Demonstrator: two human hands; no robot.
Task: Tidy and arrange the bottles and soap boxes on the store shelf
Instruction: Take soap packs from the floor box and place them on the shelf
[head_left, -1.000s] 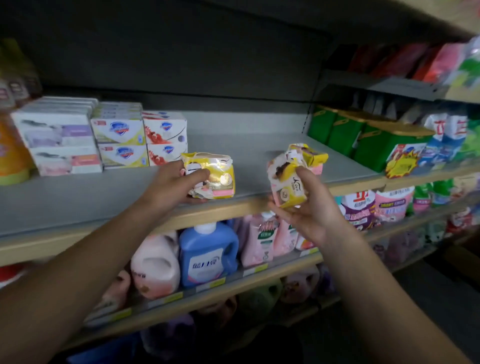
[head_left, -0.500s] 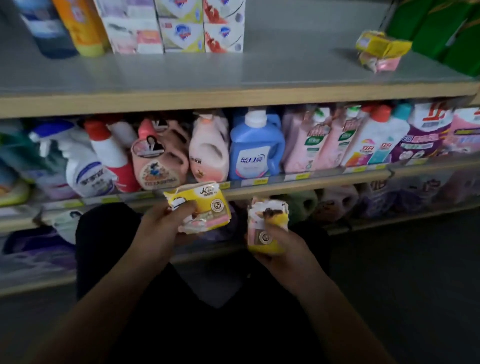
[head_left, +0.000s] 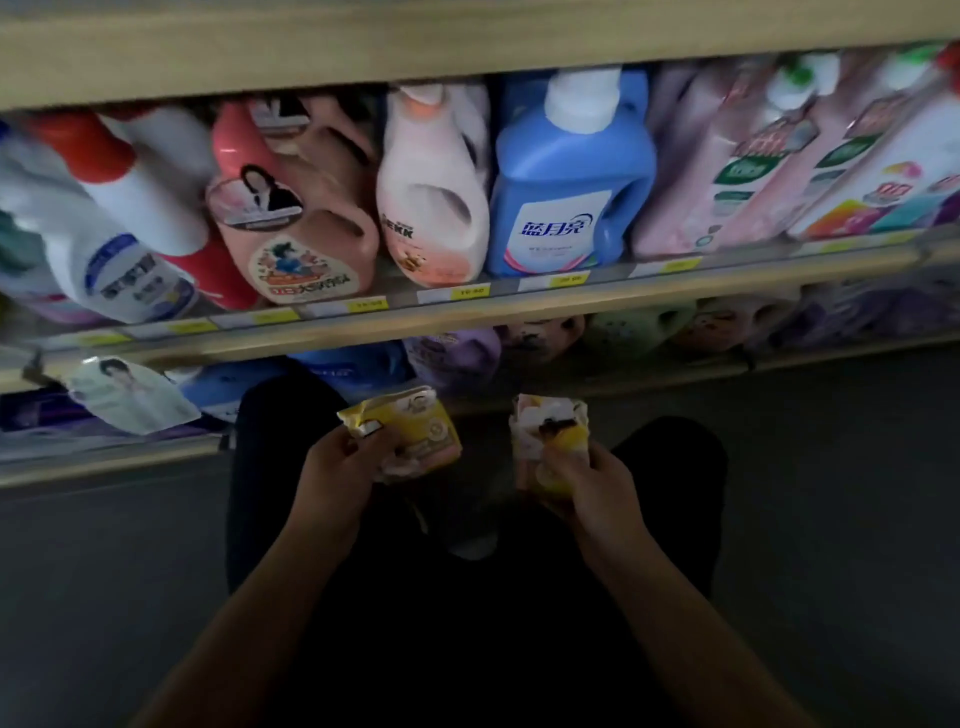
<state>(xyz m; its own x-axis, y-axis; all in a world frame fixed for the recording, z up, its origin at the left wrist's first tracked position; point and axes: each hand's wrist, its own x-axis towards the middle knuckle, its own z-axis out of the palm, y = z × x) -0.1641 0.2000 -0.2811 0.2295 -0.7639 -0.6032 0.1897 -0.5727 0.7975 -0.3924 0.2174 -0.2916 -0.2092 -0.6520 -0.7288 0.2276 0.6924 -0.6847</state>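
My left hand (head_left: 337, 467) grips a yellow and pink soap pack (head_left: 415, 434), held low in front of my body. My right hand (head_left: 587, 486) grips a second yellow soap pack (head_left: 545, 431), stood upright, a short gap to the right of the first. Both packs hang below the shelf of detergent bottles, level with the lowest shelf. A blue bottle (head_left: 566, 187) with a white cap stands upright on that shelf, with a pink bottle (head_left: 436, 192) to its left.
Tilted white spray bottles (head_left: 109, 249) and a leaning pink jug (head_left: 296, 228) crowd the left of the shelf. Pink and white refill pouches (head_left: 753, 171) fill the right. The shelf edge (head_left: 467, 306) carries yellow price tags. Purple and green bottles sit on the lower shelf; dark floor lies below.
Both hands have come down from the top shelf with a soap pack each. The view has dropped, so the top shelf and its soap boxes are out of sight.
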